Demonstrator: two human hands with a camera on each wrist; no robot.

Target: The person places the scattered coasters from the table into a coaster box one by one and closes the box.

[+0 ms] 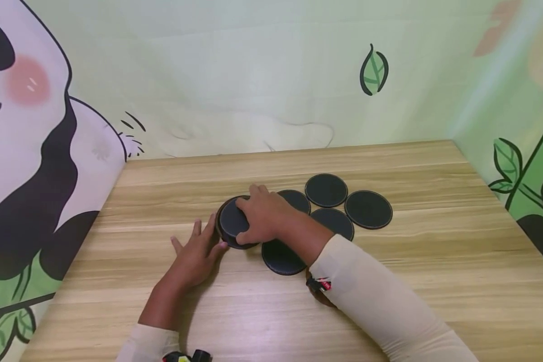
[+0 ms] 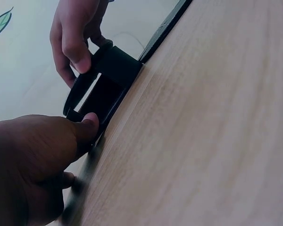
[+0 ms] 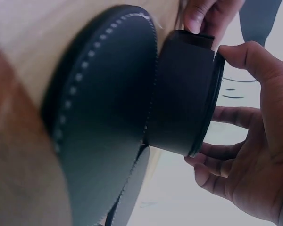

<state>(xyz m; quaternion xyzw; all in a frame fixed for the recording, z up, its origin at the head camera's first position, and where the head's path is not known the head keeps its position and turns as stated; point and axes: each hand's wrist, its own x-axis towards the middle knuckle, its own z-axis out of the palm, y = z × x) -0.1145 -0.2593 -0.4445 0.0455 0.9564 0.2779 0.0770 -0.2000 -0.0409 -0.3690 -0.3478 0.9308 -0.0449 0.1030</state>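
A round black coaster (image 1: 232, 219) sits at the top of a short black cylindrical coaster holder (image 3: 181, 94), left of the table's middle. My right hand (image 1: 266, 213) grips this coaster by its rim, thumb on the near side and fingers on the far side. Through the left wrist view, the coaster (image 2: 79, 94) is tilted, with a light gap under part of it. The holder's wall (image 2: 117, 68) has a cut-out on the side facing that camera. My left hand (image 1: 199, 256) rests against the holder's left side with spread fingers, its thumb touching the lower edge.
Several flat black coasters with stitched edges lie to the right, among them a far one (image 1: 326, 190), a rightmost one (image 1: 368, 209) and a near one (image 1: 282, 257) partly under my right forearm. The wooden table (image 1: 262, 322) meets a printed cloth backdrop (image 1: 235, 75) behind.
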